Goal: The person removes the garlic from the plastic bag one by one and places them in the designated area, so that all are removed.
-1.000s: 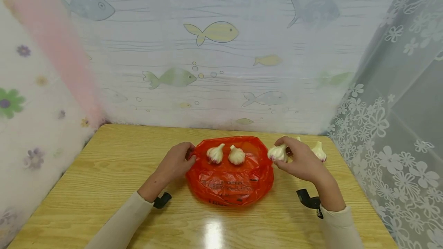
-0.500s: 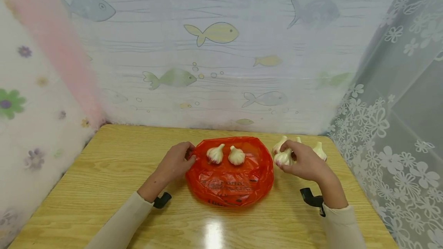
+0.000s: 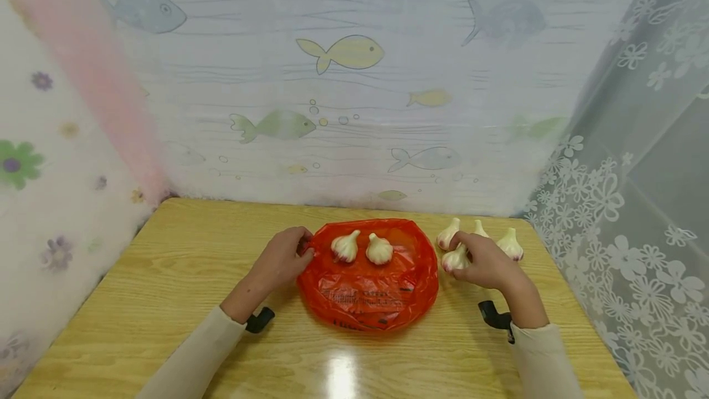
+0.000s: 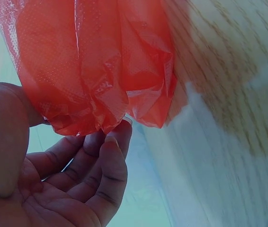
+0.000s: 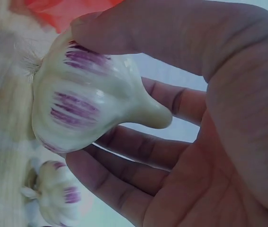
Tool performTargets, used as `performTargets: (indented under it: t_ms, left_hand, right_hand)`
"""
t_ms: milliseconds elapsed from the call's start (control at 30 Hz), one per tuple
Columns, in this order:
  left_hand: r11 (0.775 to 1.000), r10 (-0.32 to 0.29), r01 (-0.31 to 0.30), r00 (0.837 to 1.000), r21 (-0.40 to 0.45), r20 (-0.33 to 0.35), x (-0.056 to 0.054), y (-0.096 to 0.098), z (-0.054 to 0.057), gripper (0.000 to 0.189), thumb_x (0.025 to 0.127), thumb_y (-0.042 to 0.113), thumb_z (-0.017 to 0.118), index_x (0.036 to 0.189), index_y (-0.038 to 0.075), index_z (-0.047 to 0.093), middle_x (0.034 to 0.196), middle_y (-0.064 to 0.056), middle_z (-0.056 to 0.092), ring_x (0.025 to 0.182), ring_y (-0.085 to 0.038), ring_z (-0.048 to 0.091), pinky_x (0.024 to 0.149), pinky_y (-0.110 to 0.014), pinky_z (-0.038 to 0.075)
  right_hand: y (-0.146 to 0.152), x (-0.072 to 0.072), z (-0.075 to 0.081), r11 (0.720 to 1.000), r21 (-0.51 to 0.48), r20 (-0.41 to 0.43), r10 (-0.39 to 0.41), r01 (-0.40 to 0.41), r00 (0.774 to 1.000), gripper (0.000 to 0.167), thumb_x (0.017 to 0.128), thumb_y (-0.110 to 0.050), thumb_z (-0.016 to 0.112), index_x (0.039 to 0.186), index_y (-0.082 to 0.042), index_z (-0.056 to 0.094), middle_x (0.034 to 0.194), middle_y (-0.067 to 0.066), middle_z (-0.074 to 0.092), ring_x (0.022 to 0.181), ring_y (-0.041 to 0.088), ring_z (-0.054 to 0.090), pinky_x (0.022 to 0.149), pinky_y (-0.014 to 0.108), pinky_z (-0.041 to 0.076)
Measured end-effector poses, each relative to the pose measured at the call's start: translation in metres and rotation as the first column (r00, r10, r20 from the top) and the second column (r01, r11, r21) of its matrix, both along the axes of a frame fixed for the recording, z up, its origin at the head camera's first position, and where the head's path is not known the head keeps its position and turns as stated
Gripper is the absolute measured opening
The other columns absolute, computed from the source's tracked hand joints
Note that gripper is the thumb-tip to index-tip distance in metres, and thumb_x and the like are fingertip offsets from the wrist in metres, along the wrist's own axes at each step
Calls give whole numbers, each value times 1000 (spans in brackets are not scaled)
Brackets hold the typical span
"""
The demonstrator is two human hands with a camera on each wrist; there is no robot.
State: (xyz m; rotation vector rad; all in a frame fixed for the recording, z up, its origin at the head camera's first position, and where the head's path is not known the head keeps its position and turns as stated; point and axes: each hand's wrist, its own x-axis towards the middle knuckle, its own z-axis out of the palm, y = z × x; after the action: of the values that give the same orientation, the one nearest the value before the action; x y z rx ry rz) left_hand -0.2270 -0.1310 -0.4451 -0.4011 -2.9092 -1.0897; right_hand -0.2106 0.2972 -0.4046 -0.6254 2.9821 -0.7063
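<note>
In the head view my right hand [image 3: 487, 262] pinches a white garlic bulb [image 3: 455, 259] just right of the red plastic bag [image 3: 365, 316]. Purple streaks mark this bulb [image 5: 84, 104] in the right wrist view, where the thumb lies on one side and fingertips on the other. The bag is spread wide, its mouth facing up. My left hand [image 3: 282, 257] grips its left rim; up close, the bag's edge [image 4: 91, 94] hangs between thumb and fingers. Two bulbs, a left one [image 3: 346, 247] and a right one [image 3: 379, 249], sit inside the bag toward its far side.
More garlic bulbs stand on the wooden table [image 3: 166, 276] at the right: one behind the held bulb [image 3: 448, 234], one partly hidden by the hand [image 3: 479, 228], one farther right [image 3: 510, 245]. A fish-print curtain [image 3: 354, 140] hangs along the table's back edge.
My right hand has moved the garlic bulb a little rightward and down, away from the bag's right rim. The left hand stays on the left rim.
</note>
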Motion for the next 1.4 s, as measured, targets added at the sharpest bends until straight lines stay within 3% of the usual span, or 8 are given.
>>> performTargets:
  t_ms: [200, 667, 1000, 1300, 1400]
  left_hand:
    - [1000, -5, 5, 1000, 5, 4, -1, -1, -1, 23, 99, 14, 72, 119, 5, 67, 103, -4, 68, 88, -20, 61, 80, -33, 61]
    - [1000, -14, 14, 1000, 4, -15, -2, -2, -3, 21, 98, 12, 72, 118, 4, 68, 102, -5, 68, 87, -20, 61, 79, -34, 60]
    - [1000, -14, 14, 1000, 13, -5, -1, -1, -3, 20, 98, 11, 73, 117, 5, 68, 100, -5, 68, 86, -20, 60, 79, -34, 60]
    - [1000, -14, 14, 1000, -2, -14, 0, 0, -2, 20, 98, 12, 73, 116, 5, 68, 99, -4, 67, 86, -20, 59, 78, -33, 60]
    - [1000, -14, 14, 1000, -3, -14, 0, -1, -2, 20, 98, 12, 73, 116, 5, 67, 99, -4, 67, 86, -20, 59, 78, -33, 60]
  right_hand:
    - [-1, -4, -9, 999, 35, 16, 13, -13, 1000, 35, 77, -13, 91, 103, -11, 66, 102, 8, 70, 92, 29, 65, 80, 48, 53]
    - [0, -8, -19, 998, 61, 34, 5, -7, 999, 35, 79, -11, 88, 108, -6, 70, 102, 10, 72, 94, 31, 67, 83, 51, 55]
    - [-1, -6, -18, 997, 75, 36, 13, -15, 999, 41, 82, -13, 86, 118, 0, 71, 113, 16, 74, 107, 43, 68, 94, 61, 54]
    - [2, 0, -5, 996, 76, 53, -40, 36, 998, 50, 82, -26, 90, 123, -6, 71, 109, 16, 73, 94, 35, 67, 82, 55, 56]
    - [3, 4, 2, 996, 72, 58, -54, 50, 997, 51, 84, -26, 89, 126, -5, 69, 111, 18, 73, 99, 39, 68, 85, 57, 56]
